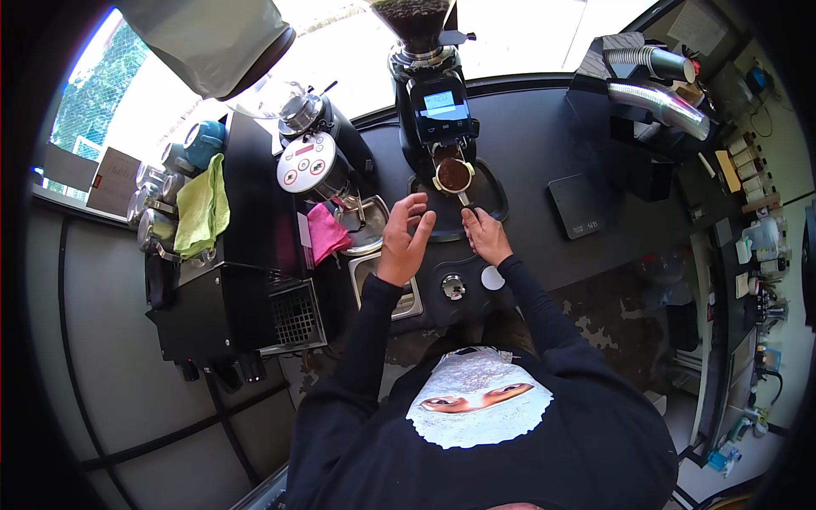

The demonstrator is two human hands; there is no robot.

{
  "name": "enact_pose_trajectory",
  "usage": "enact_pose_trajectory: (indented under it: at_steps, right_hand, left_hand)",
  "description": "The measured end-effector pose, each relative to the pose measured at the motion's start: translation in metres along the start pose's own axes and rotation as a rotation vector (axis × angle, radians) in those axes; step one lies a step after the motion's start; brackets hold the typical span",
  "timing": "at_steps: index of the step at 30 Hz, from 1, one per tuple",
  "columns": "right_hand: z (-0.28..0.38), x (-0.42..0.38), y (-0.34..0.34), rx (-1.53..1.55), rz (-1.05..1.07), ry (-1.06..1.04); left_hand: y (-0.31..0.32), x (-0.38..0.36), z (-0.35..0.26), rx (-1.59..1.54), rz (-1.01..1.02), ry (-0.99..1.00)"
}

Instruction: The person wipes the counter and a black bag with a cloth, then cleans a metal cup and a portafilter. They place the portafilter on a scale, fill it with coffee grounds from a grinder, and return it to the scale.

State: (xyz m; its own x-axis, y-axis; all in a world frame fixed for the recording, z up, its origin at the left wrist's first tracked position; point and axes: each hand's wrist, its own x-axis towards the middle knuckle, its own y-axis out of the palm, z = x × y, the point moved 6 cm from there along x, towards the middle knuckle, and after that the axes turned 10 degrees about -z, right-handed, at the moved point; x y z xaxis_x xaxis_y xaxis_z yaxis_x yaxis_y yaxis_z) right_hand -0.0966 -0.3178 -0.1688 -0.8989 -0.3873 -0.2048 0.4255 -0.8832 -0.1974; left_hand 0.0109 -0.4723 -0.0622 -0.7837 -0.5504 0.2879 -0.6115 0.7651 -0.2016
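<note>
My right hand (486,236) is wrapped round the handle of a portafilter (465,200). Brown ground coffee (453,174) fills its basket, which sits under the spout of a black coffee grinder (435,106) with a lit screen. Beans show in the grinder's hopper (414,19). Just left of the portafilter, my left hand (403,245) is raised with its fingers apart and nothing in it. Below my hands, a round metal tamper (453,286) and a white disc (492,278) rest near the counter's front edge.
A digital scale (575,206) lies right of the grinder. Stacked cups (650,61) stand farther back. On the left are a black espresso machine (246,191) with a green cloth (202,208), a second grinder (308,166), a pink cloth (327,235) and a metal tray (408,297).
</note>
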Motion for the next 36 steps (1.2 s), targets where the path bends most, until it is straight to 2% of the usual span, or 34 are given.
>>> enact_pose_trajectory:
  at_steps: [1,3,5,7,9,15,22,25,28,29,31,32,36]
  right_hand:
    - [0.001,-0.003,-0.005,-0.018,0.017,-0.011]
    - [0.005,-0.004,-0.018,-0.042,0.045,-0.013]
    - [0.007,-0.007,-0.028,-0.097,0.127,-0.041]
    - [0.009,-0.007,-0.037,-0.145,0.154,-0.078]
    - [0.017,-0.008,-0.041,-0.204,0.241,-0.129]
    - [0.027,-0.01,-0.029,-0.265,0.392,-0.218]
    - [0.038,-0.023,0.003,-0.314,0.533,-0.22]
    - [0.038,-0.033,0.018,-0.356,0.617,-0.138]
    - [0.046,-0.043,0.036,-0.405,0.682,-0.277]
    - [0.048,-0.047,0.041,-0.41,0.692,-0.28]
    - [0.05,-0.056,0.051,-0.428,0.75,-0.23]
    - [0.051,-0.059,0.057,-0.419,0.759,-0.286]
    - [0.051,-0.07,0.076,-0.436,0.809,-0.279]
  left_hand:
    - [0.004,0.005,0.003,0.002,-0.003,-0.01]
    - [0.012,0.01,-0.002,0.174,-0.005,0.158]
    - [0.017,0.013,0.011,0.145,0.018,0.069]
    - [0.02,0.014,0.012,0.283,-0.012,0.227]
    - [0.023,0.013,0.018,0.259,0.011,0.161]
    - [0.022,0.008,0.016,0.311,0.039,0.198]
    - [-0.014,-0.008,0.019,0.368,-0.015,0.209]
    - [-0.035,-0.016,0.017,0.356,-0.015,0.205]
    - [-0.054,-0.026,0.012,0.394,0.088,0.239]
    - [-0.062,-0.028,0.013,0.395,0.077,0.235]
    - [-0.073,-0.037,0.014,0.346,0.186,0.264]
    - [-0.079,-0.041,0.013,0.365,0.207,0.302]
    - [-0.103,-0.059,0.009,0.267,0.063,0.224]
